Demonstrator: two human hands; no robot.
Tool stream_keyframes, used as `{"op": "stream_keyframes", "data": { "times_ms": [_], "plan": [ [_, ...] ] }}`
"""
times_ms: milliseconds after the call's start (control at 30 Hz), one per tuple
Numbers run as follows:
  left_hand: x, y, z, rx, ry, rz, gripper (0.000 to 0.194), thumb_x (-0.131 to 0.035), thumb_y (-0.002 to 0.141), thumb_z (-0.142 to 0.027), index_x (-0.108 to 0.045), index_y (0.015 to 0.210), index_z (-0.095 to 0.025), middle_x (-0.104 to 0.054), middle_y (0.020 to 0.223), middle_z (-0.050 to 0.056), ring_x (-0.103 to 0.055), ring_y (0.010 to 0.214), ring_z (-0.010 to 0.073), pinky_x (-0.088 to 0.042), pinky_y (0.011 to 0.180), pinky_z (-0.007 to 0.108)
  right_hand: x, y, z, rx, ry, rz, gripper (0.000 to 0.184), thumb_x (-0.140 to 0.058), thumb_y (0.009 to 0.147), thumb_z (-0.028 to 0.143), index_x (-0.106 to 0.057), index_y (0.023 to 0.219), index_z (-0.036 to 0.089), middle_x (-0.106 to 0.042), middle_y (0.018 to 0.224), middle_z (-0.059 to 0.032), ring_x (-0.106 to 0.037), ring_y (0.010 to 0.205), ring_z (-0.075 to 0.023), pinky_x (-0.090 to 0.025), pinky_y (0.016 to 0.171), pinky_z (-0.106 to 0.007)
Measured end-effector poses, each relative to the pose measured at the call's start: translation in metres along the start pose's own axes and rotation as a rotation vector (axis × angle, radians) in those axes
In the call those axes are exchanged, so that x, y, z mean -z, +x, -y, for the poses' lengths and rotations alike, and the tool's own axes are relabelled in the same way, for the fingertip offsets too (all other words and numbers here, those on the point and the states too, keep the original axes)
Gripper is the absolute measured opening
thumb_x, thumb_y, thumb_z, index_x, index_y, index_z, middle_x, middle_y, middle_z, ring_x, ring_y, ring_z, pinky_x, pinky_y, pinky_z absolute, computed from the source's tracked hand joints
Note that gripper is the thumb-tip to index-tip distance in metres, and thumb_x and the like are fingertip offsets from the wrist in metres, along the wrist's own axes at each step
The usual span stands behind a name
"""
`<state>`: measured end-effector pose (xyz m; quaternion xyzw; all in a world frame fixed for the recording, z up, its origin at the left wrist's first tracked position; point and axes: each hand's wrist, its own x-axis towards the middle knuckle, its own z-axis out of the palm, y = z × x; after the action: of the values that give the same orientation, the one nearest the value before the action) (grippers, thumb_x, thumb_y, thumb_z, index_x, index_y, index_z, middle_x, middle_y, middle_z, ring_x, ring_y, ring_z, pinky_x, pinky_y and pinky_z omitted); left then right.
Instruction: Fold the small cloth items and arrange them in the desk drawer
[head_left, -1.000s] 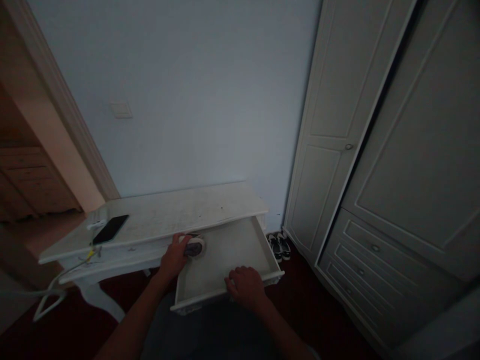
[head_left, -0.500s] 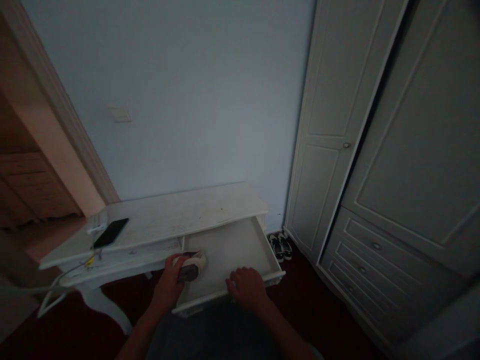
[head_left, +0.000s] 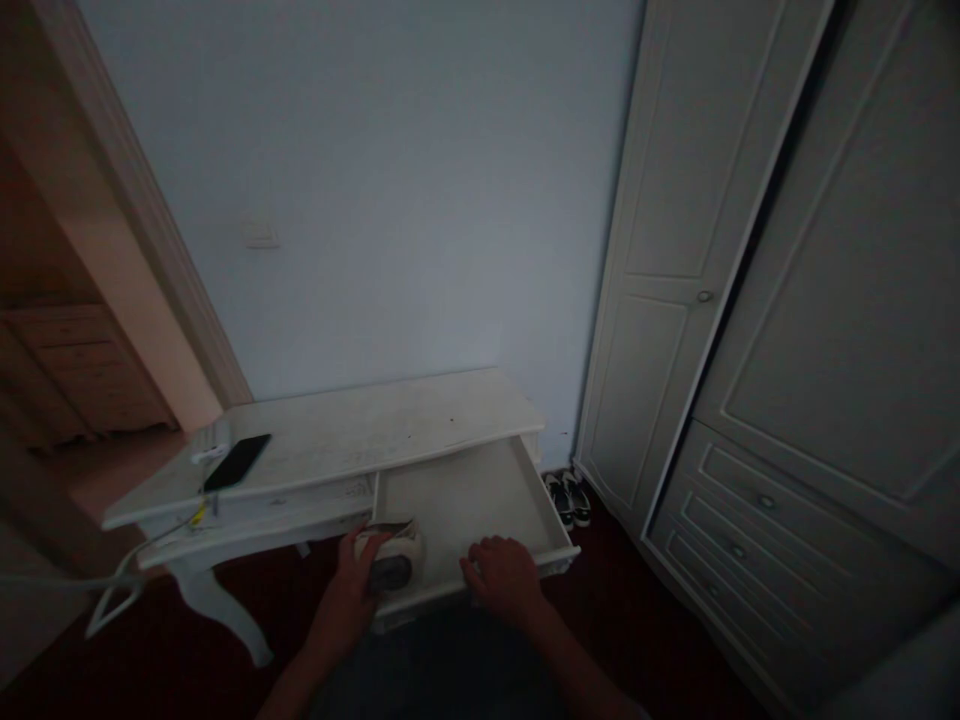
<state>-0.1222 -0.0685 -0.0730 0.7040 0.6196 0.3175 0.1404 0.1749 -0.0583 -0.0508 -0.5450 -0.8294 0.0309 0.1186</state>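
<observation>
A white desk (head_left: pixel 322 430) stands against the wall, with its right drawer (head_left: pixel 465 500) pulled out and its bare bottom showing. Over the drawer's left front corner, my left hand (head_left: pixel 356 580) is closed on a pale rounded object with a dark round end (head_left: pixel 401 560); its exact kind is too dim to make out. My right hand (head_left: pixel 506 575) rests at the drawer's front panel, fingers curled over the top edge. The knob side of that panel is mostly hidden from me.
A dark phone (head_left: pixel 238 462) and a white cabled device (head_left: pixel 212 440) lie at the desk's left end. Dark-and-white shoes (head_left: pixel 568 498) sit on the dark red floor, right of the desk. A wardrobe with drawers (head_left: pixel 667 350) stands to the right; a doorway opens at left.
My left hand has come slightly nearer to me and right with the pale object, which now shows more of its side. My right hand stays on the drawer. The view has shifted slightly left.
</observation>
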Motion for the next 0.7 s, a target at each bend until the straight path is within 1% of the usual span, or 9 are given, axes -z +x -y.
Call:
{"op": "stream_keyframes", "data": {
  "times_ms": [67, 233, 300, 367, 433, 500, 567, 700],
  "plan": [
    [0.002, 0.021, -0.008, -0.022, 0.073, 0.013, 0.079, -0.054, 0.071, 0.005, -0.057, 0.140, -0.032, -0.028, 0.161, 0.006, -0.056, 0.139, 0.0261, -0.050, 0.117, 0.042, 0.000, 0.000, 0.000, -0.005, -0.004, 0.005, 0.040, -0.042, 0.110, 0.045, -0.075, 0.102, 0.023, -0.077, 0.099, -0.0075, -0.072, 0.095, -0.0242, -0.046, 0.083, -0.034],
    [0.007, 0.081, -0.018, 0.001, 0.196, -0.054, 0.069, -0.050, 0.079, 0.007, -0.056, 0.140, -0.026, -0.030, 0.154, 0.011, -0.056, 0.136, 0.0273, -0.048, 0.117, 0.045, -0.001, 0.000, 0.000, -0.003, -0.017, 0.021, 0.042, -0.040, 0.110, 0.045, -0.074, 0.103, 0.023, -0.077, 0.100, -0.0073, -0.072, 0.096, -0.0238, -0.046, 0.084, -0.034],
    [0.008, 0.097, -0.020, 0.006, 0.226, -0.070, 0.067, -0.048, 0.081, 0.007, -0.057, 0.139, -0.024, -0.032, 0.151, 0.011, -0.056, 0.137, 0.0275, -0.048, 0.117, 0.044, -0.001, -0.001, -0.001, -0.002, -0.015, 0.027, 0.042, -0.040, 0.110, 0.045, -0.075, 0.104, 0.022, -0.077, 0.101, -0.0074, -0.072, 0.097, -0.0235, -0.046, 0.085, -0.033],
    [0.008, 0.104, -0.022, 0.004, 0.244, -0.087, 0.067, -0.049, 0.080, 0.007, -0.057, 0.139, -0.024, -0.035, 0.150, 0.011, -0.054, 0.138, 0.0277, -0.047, 0.117, 0.044, -0.001, -0.002, -0.001, -0.005, -0.009, 0.027, 0.041, -0.040, 0.110, 0.045, -0.075, 0.104, 0.023, -0.077, 0.102, -0.0073, -0.072, 0.098, -0.0234, -0.046, 0.086, -0.033],
    [0.008, 0.099, -0.022, -0.015, 0.251, -0.093, 0.067, -0.050, 0.079, 0.008, -0.058, 0.137, -0.024, -0.036, 0.150, 0.011, -0.052, 0.140, 0.0278, -0.046, 0.118, 0.044, 0.000, -0.002, -0.001, -0.005, -0.002, 0.019, 0.041, -0.041, 0.110, 0.045, -0.075, 0.103, 0.023, -0.077, 0.100, -0.0072, -0.072, 0.098, -0.0236, -0.046, 0.085, -0.033],
    [0.008, 0.084, -0.022, -0.037, 0.241, -0.076, 0.068, -0.050, 0.075, 0.009, -0.061, 0.133, -0.024, -0.037, 0.150, 0.010, -0.052, 0.140, 0.0278, -0.045, 0.119, 0.043, 0.000, -0.002, -0.001, 0.004, 0.000, 0.003, 0.041, -0.041, 0.110, 0.044, -0.074, 0.102, 0.022, -0.077, 0.099, -0.0073, -0.072, 0.096, -0.0236, -0.046, 0.085, -0.034],
    [0.008, 0.061, -0.020, -0.050, 0.199, -0.042, 0.069, -0.049, 0.072, 0.010, -0.063, 0.130, -0.025, -0.037, 0.148, 0.009, -0.053, 0.138, 0.0271, -0.045, 0.120, 0.044, 0.000, -0.002, 0.000, 0.013, -0.004, -0.005, 0.040, -0.042, 0.110, 0.044, -0.074, 0.101, 0.022, -0.077, 0.098, -0.0077, -0.072, 0.094, -0.0237, -0.046, 0.084, -0.034],
    [0.009, 0.008, -0.010, -0.002, 0.039, 0.019, 0.068, -0.050, 0.071, 0.004, -0.063, 0.129, -0.029, -0.039, 0.146, 0.005, -0.058, 0.132, 0.0244, -0.048, 0.118, 0.043, -0.001, -0.001, -0.001, 0.013, 0.000, 0.000, 0.039, -0.044, 0.109, 0.043, -0.074, 0.102, 0.022, -0.077, 0.099, -0.0080, -0.072, 0.096, -0.0238, -0.047, 0.085, -0.034]
  ]
}}
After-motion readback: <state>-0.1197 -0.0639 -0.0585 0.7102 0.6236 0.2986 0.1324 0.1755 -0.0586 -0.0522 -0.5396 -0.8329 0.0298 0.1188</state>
